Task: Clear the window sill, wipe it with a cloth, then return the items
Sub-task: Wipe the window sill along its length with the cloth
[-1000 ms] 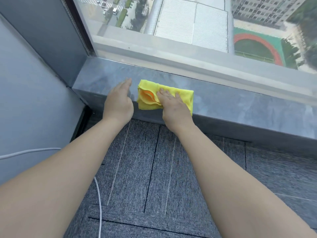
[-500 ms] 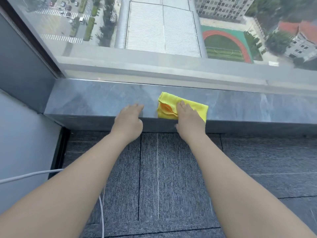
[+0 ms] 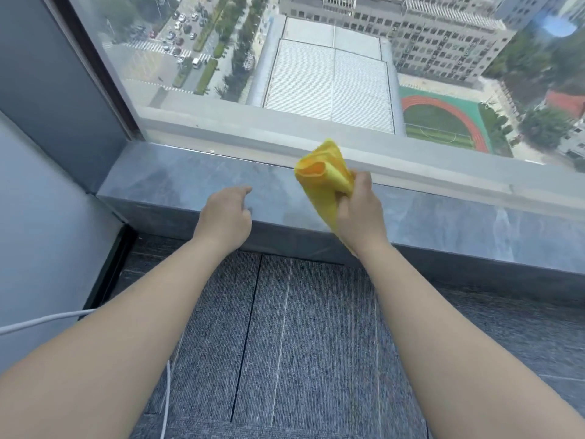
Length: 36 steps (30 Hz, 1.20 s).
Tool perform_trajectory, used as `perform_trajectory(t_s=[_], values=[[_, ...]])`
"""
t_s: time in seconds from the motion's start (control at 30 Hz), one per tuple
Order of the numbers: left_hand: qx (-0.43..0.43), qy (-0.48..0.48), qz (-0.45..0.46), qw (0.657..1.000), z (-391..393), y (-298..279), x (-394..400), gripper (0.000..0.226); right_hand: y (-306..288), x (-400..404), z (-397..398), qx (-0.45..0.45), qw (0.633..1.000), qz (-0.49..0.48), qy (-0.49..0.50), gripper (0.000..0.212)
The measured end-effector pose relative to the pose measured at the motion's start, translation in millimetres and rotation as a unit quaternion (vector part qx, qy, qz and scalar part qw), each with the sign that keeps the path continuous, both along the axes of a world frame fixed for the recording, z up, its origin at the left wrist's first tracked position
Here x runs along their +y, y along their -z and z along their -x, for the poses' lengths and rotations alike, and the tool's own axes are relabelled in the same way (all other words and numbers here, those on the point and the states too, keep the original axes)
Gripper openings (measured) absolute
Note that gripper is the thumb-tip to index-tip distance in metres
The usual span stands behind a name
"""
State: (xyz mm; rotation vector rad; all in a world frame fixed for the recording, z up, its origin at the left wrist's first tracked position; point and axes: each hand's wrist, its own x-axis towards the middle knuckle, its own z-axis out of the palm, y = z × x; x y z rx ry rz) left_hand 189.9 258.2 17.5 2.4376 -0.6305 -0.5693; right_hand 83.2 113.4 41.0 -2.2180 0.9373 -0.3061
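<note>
Stood at a grey stone window sill (image 3: 177,182), bare along its visible length. Gripped a bunched yellow cloth (image 3: 326,179) in the right hand (image 3: 359,217), fingers closed around it, raised clear of the sill near its front edge. Hovered the left hand (image 3: 226,217) at the front edge, loosely open, holding nothing.

Two bare forearms, sleeveless to the frame edge; left hand (image 3: 226,218) and right hand (image 3: 359,217) ungloved, ringless.
</note>
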Motion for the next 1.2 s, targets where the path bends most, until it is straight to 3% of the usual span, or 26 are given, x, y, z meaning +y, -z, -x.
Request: perform_trajectory(t_s=[0.07,0.13,0.2,0.3,0.47,0.83,1.2], values=[[0.006,-0.011,0.005,1.0,-1,0,-2,0.045,0,-8,-8,-0.052,0.994,-0.089,0.032,0.033],[0.002,-0.008,0.002,1.0,-2,2,-4,0.044,6,-16,-14,-0.016,0.991,-0.127,0.046,0.035],[-0.013,-0.001,-0.002,1.0,-4,6,-5,0.042,16,-21,-13,0.08,0.994,-0.061,0.034,0.043],[-0.027,0.0,-0.004,1.0,-8,11,-5,0.042,21,-17,-7,0.164,0.977,0.133,0.002,0.06],[-0.042,0.008,-0.015,0.999,-12,17,-2,0.04,43,3,-10,0.324,0.928,0.143,-0.12,0.087],[-0.066,-0.04,-0.006,0.997,-42,21,33,0.04,56,41,-62,0.253,0.946,0.149,-0.139,0.065],[-0.085,-0.083,-0.001,0.993,-63,18,75,0.045,56,120,-124,0.207,0.916,0.161,-0.304,0.058]])
